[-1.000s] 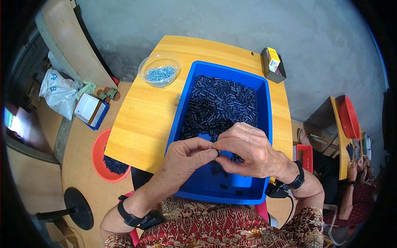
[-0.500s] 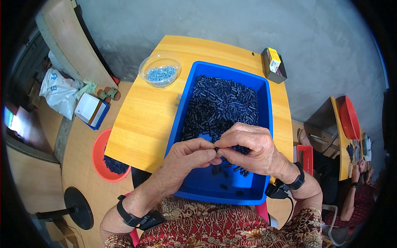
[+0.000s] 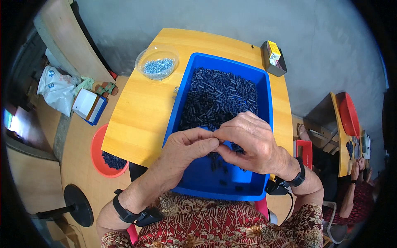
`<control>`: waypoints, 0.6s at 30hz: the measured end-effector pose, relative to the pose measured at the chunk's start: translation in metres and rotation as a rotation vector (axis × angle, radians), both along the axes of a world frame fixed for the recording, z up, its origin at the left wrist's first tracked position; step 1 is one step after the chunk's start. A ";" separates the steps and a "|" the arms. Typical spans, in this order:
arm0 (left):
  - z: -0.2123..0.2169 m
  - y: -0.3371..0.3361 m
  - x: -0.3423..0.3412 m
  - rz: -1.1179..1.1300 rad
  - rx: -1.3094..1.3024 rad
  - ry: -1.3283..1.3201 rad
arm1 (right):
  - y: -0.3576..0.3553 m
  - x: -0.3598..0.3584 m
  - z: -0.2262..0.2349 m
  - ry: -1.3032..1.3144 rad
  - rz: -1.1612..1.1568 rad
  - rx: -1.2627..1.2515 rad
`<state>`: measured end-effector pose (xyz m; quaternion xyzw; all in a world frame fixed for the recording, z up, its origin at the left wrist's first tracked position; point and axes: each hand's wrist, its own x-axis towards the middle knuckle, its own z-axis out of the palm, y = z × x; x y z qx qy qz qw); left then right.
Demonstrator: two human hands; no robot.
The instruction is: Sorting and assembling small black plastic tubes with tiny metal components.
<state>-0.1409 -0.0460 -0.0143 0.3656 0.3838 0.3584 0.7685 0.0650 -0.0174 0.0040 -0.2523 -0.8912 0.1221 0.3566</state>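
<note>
Over the near half of a blue plastic tray point(image 3: 271, 103), my left hand point(image 3: 180, 155) and my right hand point(image 3: 250, 142) meet at the fingertips. Thumb and forefinger of the left are pinched on a small black part, now almost wholly covered by the fingers. The right thumb and fingers close in against the same spot; what they grip is hidden. Small black tube-like parts point(image 3: 221, 93) heap up in the far half of the tray, and several lie loose beneath my hands, partly shaded.
On the yellow table point(image 3: 132, 111), a clear round bowl point(image 3: 158, 66) of small silvery pieces stands left of the tray. A dark box with a yellow carton point(image 3: 273, 51) sits at the far right corner. A red basin point(image 3: 97, 155) of black parts is on the floor. Another person point(image 3: 347, 202) works at right.
My right hand has rolled over and its fingers hide more of the pinch. The small black part seen between the fingertips is now covered. The whole view has shifted slightly.
</note>
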 end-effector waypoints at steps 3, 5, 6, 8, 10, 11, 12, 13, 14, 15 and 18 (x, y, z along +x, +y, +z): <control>-0.002 0.001 0.001 0.027 -0.002 -0.038 | 0.001 0.000 -0.001 0.010 0.005 0.022; -0.003 0.000 0.002 0.040 -0.005 -0.038 | 0.002 0.001 -0.003 0.015 0.012 0.025; -0.003 0.000 0.002 0.051 -0.002 -0.038 | 0.002 0.002 -0.003 0.014 0.011 0.021; -0.002 0.000 0.001 0.074 0.024 0.001 | 0.003 0.003 -0.001 0.008 0.049 -0.043; 0.000 -0.001 -0.002 0.100 0.047 0.042 | 0.003 0.007 0.004 0.012 0.029 -0.175; 0.003 -0.002 -0.005 0.140 0.103 0.086 | 0.004 0.011 0.006 0.017 0.008 -0.302; 0.006 -0.004 -0.007 0.177 0.161 0.128 | 0.008 0.018 0.008 -0.038 0.002 -0.352; 0.008 -0.005 -0.009 0.178 0.241 0.248 | 0.013 0.026 0.006 -0.100 -0.018 -0.326; 0.009 -0.007 -0.012 0.178 0.238 0.247 | 0.016 0.032 0.003 -0.163 -0.038 -0.300; 0.009 -0.010 -0.014 0.196 0.331 0.365 | 0.016 0.037 0.002 -0.164 -0.040 -0.304; 0.014 -0.010 -0.020 0.239 0.496 0.599 | 0.014 0.044 -0.001 -0.321 -0.072 -0.325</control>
